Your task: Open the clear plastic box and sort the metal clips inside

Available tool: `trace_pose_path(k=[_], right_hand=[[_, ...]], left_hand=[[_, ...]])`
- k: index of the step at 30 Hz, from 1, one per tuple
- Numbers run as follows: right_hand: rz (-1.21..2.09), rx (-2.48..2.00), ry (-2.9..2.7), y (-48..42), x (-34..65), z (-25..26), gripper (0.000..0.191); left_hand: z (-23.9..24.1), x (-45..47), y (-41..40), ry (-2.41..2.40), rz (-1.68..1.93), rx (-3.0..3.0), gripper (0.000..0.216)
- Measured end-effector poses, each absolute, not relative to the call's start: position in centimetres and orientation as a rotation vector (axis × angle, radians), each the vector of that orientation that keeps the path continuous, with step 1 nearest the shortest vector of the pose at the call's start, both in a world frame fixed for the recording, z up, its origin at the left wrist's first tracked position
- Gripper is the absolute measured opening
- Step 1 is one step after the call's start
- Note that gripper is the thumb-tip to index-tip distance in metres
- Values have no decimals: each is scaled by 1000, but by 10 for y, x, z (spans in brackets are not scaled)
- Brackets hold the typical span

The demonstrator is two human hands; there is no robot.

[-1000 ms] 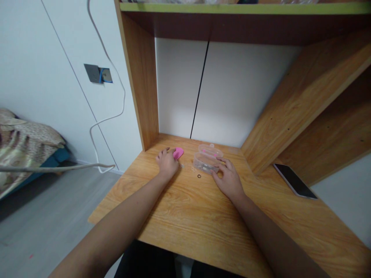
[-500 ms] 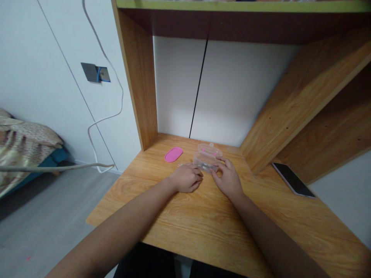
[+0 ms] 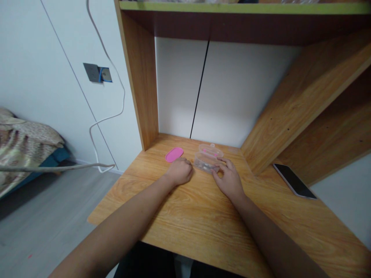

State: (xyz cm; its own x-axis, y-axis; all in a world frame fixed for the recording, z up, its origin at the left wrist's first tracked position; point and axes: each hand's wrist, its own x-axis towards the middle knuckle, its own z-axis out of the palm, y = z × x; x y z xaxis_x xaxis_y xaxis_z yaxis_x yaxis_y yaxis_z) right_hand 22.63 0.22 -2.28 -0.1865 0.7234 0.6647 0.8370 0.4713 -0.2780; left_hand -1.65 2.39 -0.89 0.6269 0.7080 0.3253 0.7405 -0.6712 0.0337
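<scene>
A small clear plastic box (image 3: 202,163) stands on the desk with its lid (image 3: 211,150) tipped back; pink bits show at the lid and small pale items lie inside. My right hand (image 3: 230,181) grips the box's right side between thumb and fingers. To the left of the box, my left hand (image 3: 180,172) rests low at the desk with its fingers curled closed; whatever they hold, if anything, is hidden. Just behind that hand lies a flat pink oval piece (image 3: 174,154).
The wooden desk (image 3: 185,216) has upright panels at left and right and a shelf (image 3: 232,23) above. A dark-screened phone or tablet (image 3: 294,180) lies at the right. On the left hang a white cable (image 3: 123,96) and an opened wall socket (image 3: 97,73).
My left hand has moved left, away from the front of the box, and now covers the spot where small clear bits lay. My right hand stays at the box.
</scene>
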Motion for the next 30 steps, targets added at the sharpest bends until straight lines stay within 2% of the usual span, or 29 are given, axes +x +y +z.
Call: trace_pose_path(k=[11,18,22,30], right_hand=[[-127,-1280,-1934,2,225,-23,15],[-48,-1394,-1748,2,225,-21,43],[102,-1510,-1643,9,230,-31,59],[350,-1461,-1704,10,230,-33,64]], left_hand=[[-6,-23,25,-1491,-480,-2507,39],[-5,-28,26,-1625,-491,-2422,37],[-6,-28,26,-1622,-517,-2426,41],[-8,-22,22,-1615,-671,-2472,41]])
